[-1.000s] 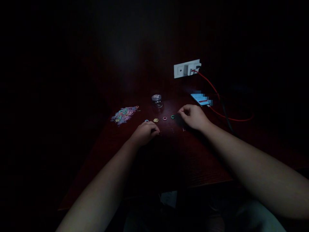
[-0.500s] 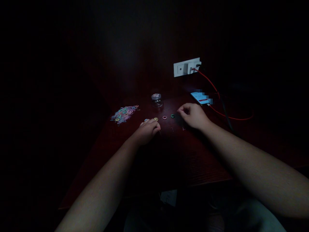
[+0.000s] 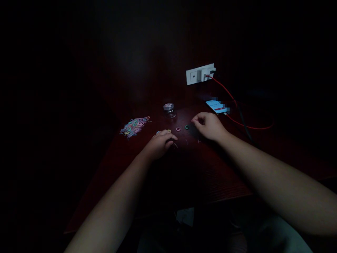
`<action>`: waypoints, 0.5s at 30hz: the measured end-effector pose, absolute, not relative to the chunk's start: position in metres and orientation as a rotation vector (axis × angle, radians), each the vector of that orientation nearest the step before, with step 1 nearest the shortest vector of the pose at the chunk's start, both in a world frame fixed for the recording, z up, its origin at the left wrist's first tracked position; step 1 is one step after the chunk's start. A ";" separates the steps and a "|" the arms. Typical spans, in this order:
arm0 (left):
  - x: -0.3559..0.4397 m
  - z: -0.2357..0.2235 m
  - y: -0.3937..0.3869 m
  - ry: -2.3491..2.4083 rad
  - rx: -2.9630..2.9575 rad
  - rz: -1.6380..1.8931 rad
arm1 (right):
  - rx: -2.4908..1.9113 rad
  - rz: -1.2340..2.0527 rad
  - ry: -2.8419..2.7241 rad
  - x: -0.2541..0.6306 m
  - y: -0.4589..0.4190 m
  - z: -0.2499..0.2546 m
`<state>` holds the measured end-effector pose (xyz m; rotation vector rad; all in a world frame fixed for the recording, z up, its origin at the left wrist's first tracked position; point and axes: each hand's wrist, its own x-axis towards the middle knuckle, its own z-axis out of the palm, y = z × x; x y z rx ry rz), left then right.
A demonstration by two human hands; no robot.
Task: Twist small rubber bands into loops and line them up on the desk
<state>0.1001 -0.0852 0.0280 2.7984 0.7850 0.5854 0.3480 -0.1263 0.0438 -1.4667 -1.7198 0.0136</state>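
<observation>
My left hand (image 3: 159, 144) hovers low over the dark red table with thumb and forefinger apart. Just off its fingertips lies a thin small strip (image 3: 176, 145). Partly behind its knuckles are a yellow ring (image 3: 169, 131) and a blue ring (image 3: 158, 132), small like hair ties. A pink ring (image 3: 178, 131) and a green ring (image 3: 185, 127) continue the row to the right. Beside the green one, my right hand (image 3: 210, 127) has thumb and forefinger pinched together; anything between them is too small to make out. More thin pieces (image 3: 187, 142) lie below the rings.
A heap of coloured bands and rings (image 3: 134, 126) lies at the left. A clear lidded jar (image 3: 169, 109) stands behind the row. At the right, a lit phone (image 3: 216, 106) is joined by a red cable (image 3: 229, 90) to a wall socket (image 3: 193, 76).
My left thumb and forefinger have parted, and a thin strip now shows on the table beside them. My right hand keeps its pinch. The view has shifted slightly.
</observation>
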 end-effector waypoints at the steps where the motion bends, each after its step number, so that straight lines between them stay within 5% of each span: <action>1: 0.100 0.029 -0.087 0.751 2.799 0.573 | -1.467 0.018 -1.725 0.348 -0.126 0.044; 15: 0.098 0.027 -0.077 0.746 2.839 0.456 | -1.478 0.047 -1.737 0.347 -0.127 0.044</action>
